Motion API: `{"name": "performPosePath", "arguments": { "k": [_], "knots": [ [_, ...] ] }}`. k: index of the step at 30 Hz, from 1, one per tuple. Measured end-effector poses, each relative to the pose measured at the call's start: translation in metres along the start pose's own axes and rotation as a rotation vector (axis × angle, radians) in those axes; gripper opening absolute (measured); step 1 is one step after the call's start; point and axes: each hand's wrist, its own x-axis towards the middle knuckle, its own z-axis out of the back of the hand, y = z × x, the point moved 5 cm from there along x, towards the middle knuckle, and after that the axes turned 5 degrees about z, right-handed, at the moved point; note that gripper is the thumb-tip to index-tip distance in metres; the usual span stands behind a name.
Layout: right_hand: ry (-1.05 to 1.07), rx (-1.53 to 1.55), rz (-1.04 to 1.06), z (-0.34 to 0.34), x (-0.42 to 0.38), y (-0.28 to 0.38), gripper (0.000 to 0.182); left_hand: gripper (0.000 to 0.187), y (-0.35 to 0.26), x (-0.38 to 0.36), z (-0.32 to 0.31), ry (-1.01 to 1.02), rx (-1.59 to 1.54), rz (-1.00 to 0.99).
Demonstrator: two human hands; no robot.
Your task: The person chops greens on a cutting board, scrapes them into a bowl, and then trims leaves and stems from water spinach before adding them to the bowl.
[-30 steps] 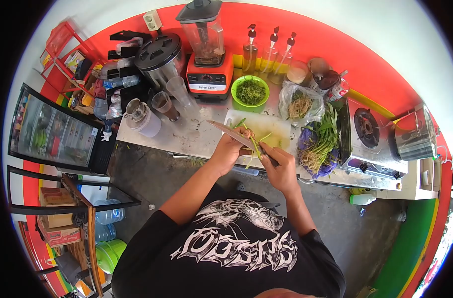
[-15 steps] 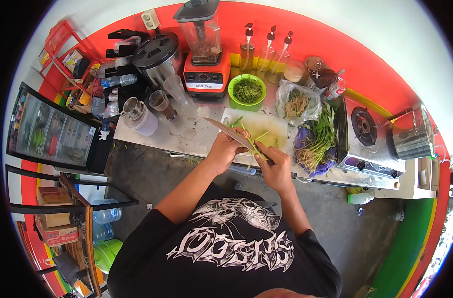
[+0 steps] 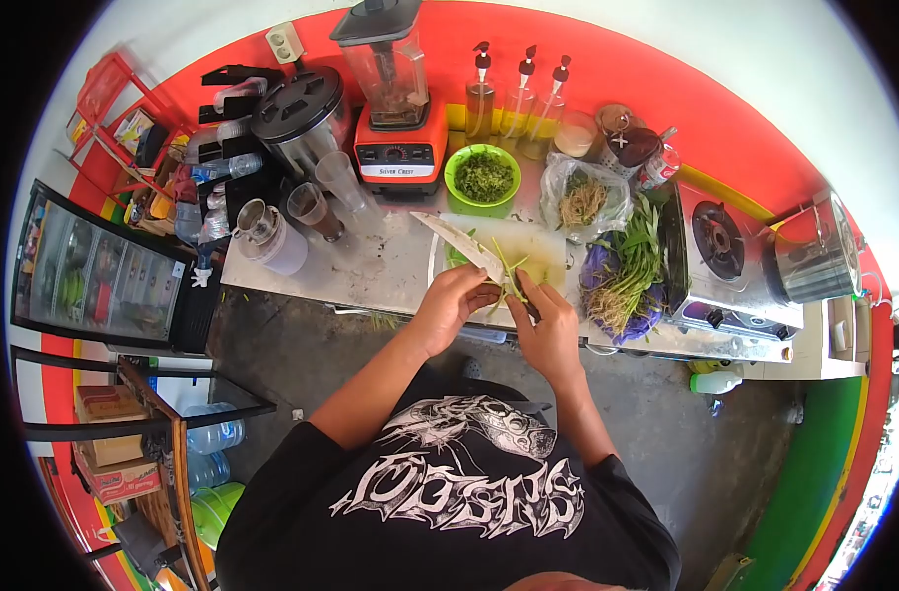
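Observation:
The knife [image 3: 459,239] slants up and left over the white cutting board [image 3: 550,244], its handle end in my right hand [image 3: 550,330]. Close beside it, my left hand [image 3: 448,313] has its fingers bent in at the green stems [image 3: 511,274], which cross near the blade between both hands. Some cut greens lie on the board. Behind the board, a green bowl [image 3: 485,201] holds chopped greens. Leafy greens with roots [image 3: 629,286] rest on purple wrapping to the right, below a clear plastic bag [image 3: 612,209] of rooty stems.
At the back stand a red blender [image 3: 400,156], pump bottles [image 3: 518,106] and a steel container [image 3: 307,143]. Plastic cups [image 3: 317,209] and a white jug [image 3: 280,246] are on the left. A gas stove [image 3: 750,276] with a steel pot [image 3: 819,261] is on the right.
The view has shifted slightly. The knife blade has turned so its flat side shows more, and the stems between my hands have changed angle. The fingers of my left hand have moved lower along the blade.

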Motion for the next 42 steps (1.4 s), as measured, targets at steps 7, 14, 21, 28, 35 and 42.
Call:
{"name": "performPosePath", "arguments": {
  "k": [7,14,21,28,35,42],
  "knots": [
    [0.106,-0.052,0.03,-0.011,-0.002,0.001,0.043,0.031,0.007,-0.004,-0.008,-0.236,0.542,-0.033],
    [0.143,-0.077,0.023,-0.012,0.001,-0.004,0.043,0.025,0.007,-0.008,0.019,-0.327,0.773,0.033],
    [0.076,-0.083,-0.103,0.003,0.01,-0.022,0.039,0.023,0.001,-0.007,0.034,-0.266,0.792,-0.043],
    [-0.067,-0.02,-0.172,0.028,-0.002,-0.06,0.039,0.022,0.018,0.03,0.094,-0.439,0.925,-0.028],
    [-0.093,-0.04,-0.276,0.052,-0.014,-0.078,0.038,0.025,0.029,0.074,0.127,-0.582,1.464,-0.108],
    [-0.19,-0.039,-0.363,0.086,-0.025,-0.075,0.039,0.034,0.032,0.103,0.108,-0.67,1.628,-0.167]
  ]
}}
